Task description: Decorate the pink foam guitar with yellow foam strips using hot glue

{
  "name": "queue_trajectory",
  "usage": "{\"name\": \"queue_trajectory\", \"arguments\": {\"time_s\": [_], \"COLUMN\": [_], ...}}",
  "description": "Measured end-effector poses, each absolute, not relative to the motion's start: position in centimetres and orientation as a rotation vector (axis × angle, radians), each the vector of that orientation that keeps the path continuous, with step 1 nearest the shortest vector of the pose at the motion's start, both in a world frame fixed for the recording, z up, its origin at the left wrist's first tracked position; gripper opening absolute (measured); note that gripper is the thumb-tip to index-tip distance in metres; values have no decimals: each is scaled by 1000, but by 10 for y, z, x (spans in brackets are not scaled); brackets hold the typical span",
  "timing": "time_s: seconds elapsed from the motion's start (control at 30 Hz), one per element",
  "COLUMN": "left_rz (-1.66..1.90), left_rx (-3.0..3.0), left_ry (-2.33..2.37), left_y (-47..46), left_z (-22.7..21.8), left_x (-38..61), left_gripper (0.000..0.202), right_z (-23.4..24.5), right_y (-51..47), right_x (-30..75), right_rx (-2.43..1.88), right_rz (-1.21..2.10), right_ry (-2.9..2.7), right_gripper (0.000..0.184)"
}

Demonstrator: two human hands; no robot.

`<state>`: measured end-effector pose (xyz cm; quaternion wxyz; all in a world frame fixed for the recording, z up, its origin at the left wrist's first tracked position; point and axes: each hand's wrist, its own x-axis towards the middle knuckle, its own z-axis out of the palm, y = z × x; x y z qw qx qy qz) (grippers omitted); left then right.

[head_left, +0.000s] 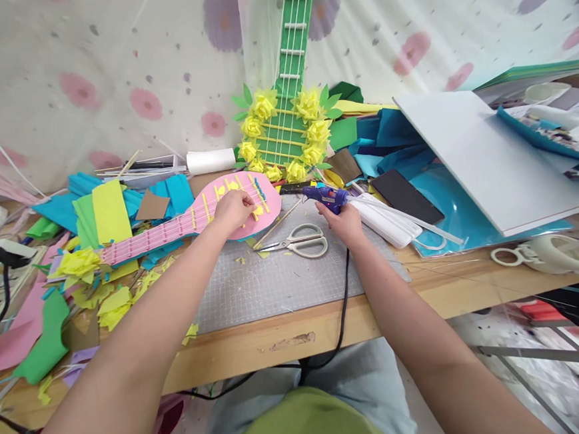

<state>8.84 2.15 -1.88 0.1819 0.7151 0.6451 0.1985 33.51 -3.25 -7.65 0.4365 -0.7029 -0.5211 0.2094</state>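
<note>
A pink paper guitar [212, 191] with yellow strips and a blue underside lies on the grey cutting mat [275, 291]. Over its body is my left hand [233, 213], fingers pinched together close to the surface; whatever is between them is too small to make out. My right hand [343, 223] grips a blue-purple hot glue gun [325, 197], its nozzle pointing left toward the guitar. The gun's black cord [345, 299] hangs over the table edge. Below and between my hands, scissors [304, 241] with pale handles rest on the mat beside a thin wooden stick [277, 224].
A green paper guitar [283, 137] ringed with yellow flowers leans upright at the back. Paper scraps [118, 304] cover the left side. To the right are a black phone [407, 196], glue sticks [435, 222], a white board [495, 160] and a tape roll [568, 253].
</note>
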Motion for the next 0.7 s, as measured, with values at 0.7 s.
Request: {"name": "queue_trajectory", "arguments": {"time_s": [0.7], "left_rz": [899], "left_rx": [1983], "left_ry": [1786], "left_y": [15], "left_z": [-2], "left_x": [87], "left_gripper": [7], "right_z": [-75], "right_y": [-34], "right_x": [333], "right_rx": [-1716], "right_rz": [553], "right_ry": [-1255], "right_gripper": [47]}}
